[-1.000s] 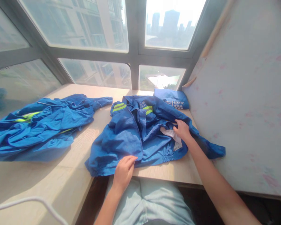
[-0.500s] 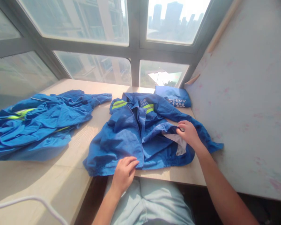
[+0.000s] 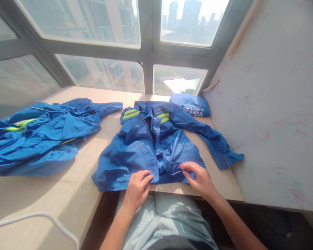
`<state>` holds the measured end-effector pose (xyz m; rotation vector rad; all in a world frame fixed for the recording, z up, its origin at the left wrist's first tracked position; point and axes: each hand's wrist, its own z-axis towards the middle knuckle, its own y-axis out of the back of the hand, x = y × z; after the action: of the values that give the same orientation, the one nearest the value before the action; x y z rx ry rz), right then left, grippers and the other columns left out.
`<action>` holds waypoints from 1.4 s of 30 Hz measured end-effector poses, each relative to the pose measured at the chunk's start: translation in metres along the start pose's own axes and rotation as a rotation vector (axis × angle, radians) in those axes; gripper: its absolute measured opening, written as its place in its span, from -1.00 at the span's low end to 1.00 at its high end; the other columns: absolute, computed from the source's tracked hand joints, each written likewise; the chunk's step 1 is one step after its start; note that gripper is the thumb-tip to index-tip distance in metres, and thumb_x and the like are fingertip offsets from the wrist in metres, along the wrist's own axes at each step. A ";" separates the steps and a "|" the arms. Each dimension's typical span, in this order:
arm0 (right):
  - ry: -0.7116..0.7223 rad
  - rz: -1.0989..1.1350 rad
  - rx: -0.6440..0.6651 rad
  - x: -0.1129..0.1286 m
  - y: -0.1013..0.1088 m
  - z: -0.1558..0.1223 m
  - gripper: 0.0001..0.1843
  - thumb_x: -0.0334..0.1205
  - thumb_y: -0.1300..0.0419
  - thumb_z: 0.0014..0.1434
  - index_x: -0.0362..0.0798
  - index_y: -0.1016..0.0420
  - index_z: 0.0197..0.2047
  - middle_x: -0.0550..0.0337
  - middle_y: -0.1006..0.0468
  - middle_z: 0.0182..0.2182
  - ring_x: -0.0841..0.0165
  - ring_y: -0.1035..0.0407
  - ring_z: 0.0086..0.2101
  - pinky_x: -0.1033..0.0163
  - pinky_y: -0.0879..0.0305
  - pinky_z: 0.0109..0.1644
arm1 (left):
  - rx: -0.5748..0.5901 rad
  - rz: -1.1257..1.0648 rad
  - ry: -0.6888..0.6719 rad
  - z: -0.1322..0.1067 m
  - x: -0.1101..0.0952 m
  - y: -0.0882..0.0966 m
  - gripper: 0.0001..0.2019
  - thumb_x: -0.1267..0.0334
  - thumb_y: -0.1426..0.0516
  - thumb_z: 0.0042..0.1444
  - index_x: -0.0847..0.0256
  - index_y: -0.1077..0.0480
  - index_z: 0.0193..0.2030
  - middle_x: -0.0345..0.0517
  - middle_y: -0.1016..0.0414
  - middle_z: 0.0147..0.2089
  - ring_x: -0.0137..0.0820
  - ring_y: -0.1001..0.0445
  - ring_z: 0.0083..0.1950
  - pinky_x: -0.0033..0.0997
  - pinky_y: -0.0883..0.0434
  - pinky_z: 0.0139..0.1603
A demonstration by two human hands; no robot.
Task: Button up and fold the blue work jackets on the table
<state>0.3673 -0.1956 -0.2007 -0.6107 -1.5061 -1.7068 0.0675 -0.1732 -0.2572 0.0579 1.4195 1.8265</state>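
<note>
**Currently: both hands on the jacket, lower front**

Jacket point(image 3: 135, 149) lies on the table point(image 3: 49, 192) right in front of me, front side up, collar toward the window point(image 3: 122, 73), hem along the near edge. Front is undone; the two panels lie side by side, edges running down the middle.

Left hand point(image 3: 138, 187): at the hem, bottom corner of the left panel. Fingers bent, tips on the cloth by the front edge. Thumb hidden, so can't tell if I'm pinching or just pressing.

Right hand point(image 3: 198, 178): on the right panel, lower part. Thumb and forefinger have the loose edge between them; cloth stands up in a fold just left of the tips. Remaining fingers partly hidden.

Jacket details: yellow-green and grey stripes across the chest, white logo point(image 3: 158, 111) above the right one. Sleeve point(image 3: 211, 139) on the right angles out over the table, cuff up by the wall point(image 3: 276, 114).

Around it: second jacket point(image 3: 52, 132), blue, crumpled, to the left, well apart from my hands. Blue pack point(image 3: 190, 106) with white print at the far right corner, by the collar end. White cable point(image 3: 41, 215) at lower left.
</note>
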 end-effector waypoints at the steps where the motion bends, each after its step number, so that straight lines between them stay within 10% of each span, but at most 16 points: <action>1: -0.009 -0.042 -0.072 -0.005 0.003 0.003 -0.75 -0.25 -0.13 0.27 0.03 -0.54 -0.02 0.00 -0.59 0.01 0.16 -0.47 0.06 0.00 -0.39 0.19 | -0.004 0.003 0.001 0.000 0.000 0.000 -0.69 0.44 -0.07 0.23 0.11 -0.53 0.01 0.02 -0.57 0.05 -0.20 -0.51 0.07 -0.14 -0.43 0.03; 7: -0.213 -0.150 0.021 -0.025 0.018 0.016 -0.50 -0.12 -0.20 0.19 -0.02 -0.45 0.19 -0.01 -0.61 -0.04 0.12 -0.50 -0.04 -0.01 -0.40 0.10 | -0.035 0.000 -0.016 0.004 -0.006 0.000 -0.77 0.35 -0.11 0.27 0.10 -0.54 -0.02 0.01 -0.59 0.03 -0.20 -0.53 0.04 -0.17 -0.44 0.00; 14: -0.346 0.097 0.427 -0.023 0.032 0.015 -0.76 -0.11 -0.23 0.13 -0.05 -0.46 -0.50 0.27 -0.45 -0.56 0.37 -0.31 -0.48 0.32 -0.15 -0.40 | -0.095 -0.094 0.077 0.006 -0.006 0.005 -0.79 0.31 -0.09 0.33 0.10 -0.56 -0.05 -0.08 -0.63 -0.10 -0.28 -0.58 -0.06 -0.24 -0.47 -0.04; 23: -0.470 0.679 0.166 0.013 -0.027 0.022 -0.58 0.16 -0.33 0.06 -0.03 -0.48 -0.24 0.19 -0.56 -0.31 0.28 -0.45 -0.27 0.22 -0.40 -0.17 | -0.201 -0.291 0.198 0.009 -0.016 0.014 -0.78 0.31 -0.10 0.32 0.14 -0.57 -0.04 -0.04 -0.62 -0.08 -0.29 -0.58 -0.03 -0.25 -0.53 0.04; 35: -0.288 0.191 -0.129 0.007 -0.075 0.052 -0.73 -0.01 -0.09 0.24 -0.02 -0.45 -0.27 0.17 -0.53 -0.37 0.27 -0.39 -0.35 0.21 -0.33 -0.19 | -0.044 -0.254 0.121 -0.002 -0.022 0.009 -0.75 0.36 -0.12 0.26 0.11 -0.57 -0.01 0.01 -0.61 -0.05 -0.25 -0.56 0.00 -0.19 -0.52 0.05; 42: -0.212 0.148 0.033 0.001 -0.074 0.043 -0.77 -0.09 -0.09 0.25 -0.02 -0.49 -0.28 0.21 -0.56 -0.40 0.31 -0.38 -0.39 0.25 -0.29 -0.25 | -0.001 -0.831 0.646 -0.015 -0.043 0.014 -0.77 0.16 -0.16 0.23 0.19 -0.57 -0.10 0.06 -0.63 -0.06 -0.23 -0.61 -0.06 -0.31 -0.56 -0.15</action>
<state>0.3024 -0.1533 -0.2364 -0.8855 -1.5886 -1.5403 0.0816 -0.2123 -0.2329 -1.0479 1.5219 1.1633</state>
